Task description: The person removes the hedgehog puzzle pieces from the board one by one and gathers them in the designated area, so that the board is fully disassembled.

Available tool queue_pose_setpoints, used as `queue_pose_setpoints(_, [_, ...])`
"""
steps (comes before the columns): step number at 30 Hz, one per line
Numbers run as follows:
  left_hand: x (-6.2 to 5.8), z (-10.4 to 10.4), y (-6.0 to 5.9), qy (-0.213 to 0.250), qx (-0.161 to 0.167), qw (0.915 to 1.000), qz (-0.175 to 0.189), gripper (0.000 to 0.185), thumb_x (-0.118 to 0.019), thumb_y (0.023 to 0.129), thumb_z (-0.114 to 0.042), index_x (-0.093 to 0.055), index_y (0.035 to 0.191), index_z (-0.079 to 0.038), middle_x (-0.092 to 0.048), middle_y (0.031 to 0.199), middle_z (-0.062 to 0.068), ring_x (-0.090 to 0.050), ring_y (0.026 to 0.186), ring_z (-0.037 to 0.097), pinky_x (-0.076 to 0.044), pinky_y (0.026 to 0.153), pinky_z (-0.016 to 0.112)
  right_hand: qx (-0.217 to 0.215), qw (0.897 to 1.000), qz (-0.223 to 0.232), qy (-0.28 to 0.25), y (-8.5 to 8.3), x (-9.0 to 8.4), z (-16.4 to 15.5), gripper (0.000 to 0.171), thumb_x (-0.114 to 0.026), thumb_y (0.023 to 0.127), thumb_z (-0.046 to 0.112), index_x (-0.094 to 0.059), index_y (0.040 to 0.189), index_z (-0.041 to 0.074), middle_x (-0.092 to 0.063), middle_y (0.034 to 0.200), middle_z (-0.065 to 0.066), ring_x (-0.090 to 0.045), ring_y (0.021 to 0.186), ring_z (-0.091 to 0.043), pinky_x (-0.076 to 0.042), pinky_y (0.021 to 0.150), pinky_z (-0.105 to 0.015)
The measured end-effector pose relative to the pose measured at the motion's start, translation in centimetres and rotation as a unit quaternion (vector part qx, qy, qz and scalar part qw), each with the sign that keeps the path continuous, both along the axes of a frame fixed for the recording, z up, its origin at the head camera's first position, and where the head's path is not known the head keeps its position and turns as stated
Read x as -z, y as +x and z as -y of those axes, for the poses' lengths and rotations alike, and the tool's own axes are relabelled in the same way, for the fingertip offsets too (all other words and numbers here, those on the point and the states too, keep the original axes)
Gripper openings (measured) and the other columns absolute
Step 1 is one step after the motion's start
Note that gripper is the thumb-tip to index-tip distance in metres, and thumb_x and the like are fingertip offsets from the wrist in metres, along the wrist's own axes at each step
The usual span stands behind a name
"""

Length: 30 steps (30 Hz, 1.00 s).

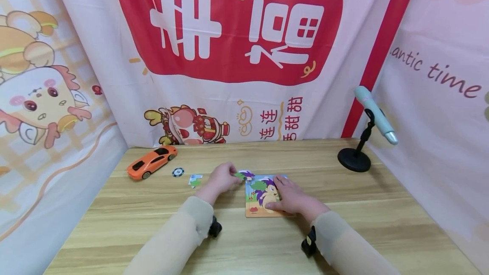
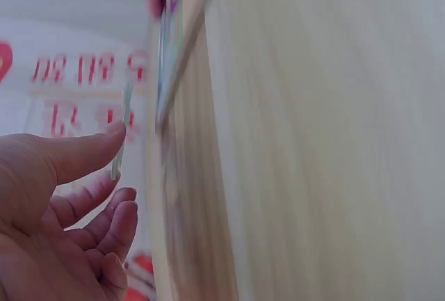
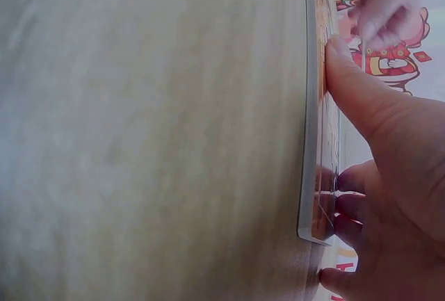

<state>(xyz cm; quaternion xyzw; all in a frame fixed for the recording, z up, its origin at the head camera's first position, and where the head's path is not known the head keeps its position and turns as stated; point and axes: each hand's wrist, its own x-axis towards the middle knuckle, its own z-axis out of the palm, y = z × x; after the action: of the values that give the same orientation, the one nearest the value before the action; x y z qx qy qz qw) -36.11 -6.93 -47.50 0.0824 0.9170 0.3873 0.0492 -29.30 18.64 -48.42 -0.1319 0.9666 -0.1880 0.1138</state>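
So the puzzle board [image 1: 263, 196] sat flat on the wooden bench [image 1: 344, 232], pretty much dead centre in front of the person. The right hand [image 1: 292, 198] lay on top of it, fingers stretched out and pressing it down, thumb along the near edge as far as the right wrist view showed. The left hand [image 1: 221, 178] was just beside the board's top left corner, pinching a small green and purple puzzle piece [image 1: 243, 175] between thumb and fingertips, with the piece hanging right over that corner.

My take on handling: the piece looked thin, light and stiff, so an edge pinch seemed the way to go, nothing harder. The board looked light enough to skid on that smooth wood, so pinning it with a flat palm made sense.

Another loose piece [image 1: 195, 180] lay a bit off to the left, with a little round chip [image 1: 178, 172] and an orange toy car [image 1: 151, 162] beyond it. A microphone on a stand [image 1: 363, 130] stood well apart at the far right.
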Motion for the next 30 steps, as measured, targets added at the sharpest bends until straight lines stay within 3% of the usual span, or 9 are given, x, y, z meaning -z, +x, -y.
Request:
queue_pose_setpoints(7, [-0.2,5.3,-0.3,-0.034,-0.028,0.9989,0.019,0.029,-0.082,0.08,-0.02,-0.062,0.099,-0.01,-0.06,0.095,0.005,-0.056,0.083,0.023,-0.048,0.074,0.038,0.004,1.0,0.005,0.0,0.0,0.1,-0.1,0.104,-0.064,0.083,0.066,-0.021,0.157,0.007,-0.014,0.162,-0.014,-0.012,0.147,-0.036,-0.014,0.116,-0.052])
queue_pose_setpoints(15, [-0.2,7.3,-0.2,-0.095,-0.027,0.9946,0.033,0.026,-0.082,0.08,-0.02,-0.064,0.097,-0.01,-0.06,0.096,0.006,-0.055,0.086,0.025,-0.045,0.079,0.041,0.003,1.0,0.008,0.013,-0.1,-0.1,0.1,0.104,-0.063,0.083,0.068,-0.021,0.157,0.007,-0.015,0.162,-0.014,-0.013,0.147,-0.035,-0.015,0.116,-0.051])
queue_pose_setpoints(20, [-0.3,6.3,-0.2,-0.144,-0.024,0.9893,0.002,0.029,-0.08,0.081,-0.018,-0.066,0.105,-0.01,-0.057,0.105,0.008,-0.054,0.093,0.027,-0.044,0.086,0.045,0.002,1.0,0.011,0.014,0.0,-0.1,0.1,0.104,-0.063,0.083,0.067,-0.021,0.157,0.007,-0.015,0.162,-0.014,-0.012,0.147,-0.035,-0.014,0.116,-0.051])
queue_pose_setpoints(24, [-0.8,3.9,0.3,-0.178,0.004,0.9829,-0.047,0.04,-0.08,0.082,-0.021,-0.066,0.118,-0.011,-0.059,0.113,0.009,-0.054,0.104,0.03,-0.038,0.097,0.049,0.002,1.0,0.009,0.015,0.0,-0.1,0.0,0.104,-0.063,0.083,0.067,-0.021,0.157,0.007,-0.014,0.162,-0.014,-0.012,0.147,-0.035,-0.014,0.116,-0.051])
queue_pose_setpoints(30, [-1.6,0.2,1.9,-0.269,0.057,0.9593,-0.066,0.052,-0.078,0.083,-0.033,-0.064,0.127,-0.008,-0.059,0.119,0.013,-0.052,0.113,0.033,-0.034,0.102,0.05,-0.007,1.0,0.006,0.018,-0.3,-0.2,-0.7,0.104,-0.063,0.082,0.068,-0.023,0.156,0.007,-0.016,0.162,-0.013,-0.014,0.147,-0.034,-0.016,0.115,-0.051])
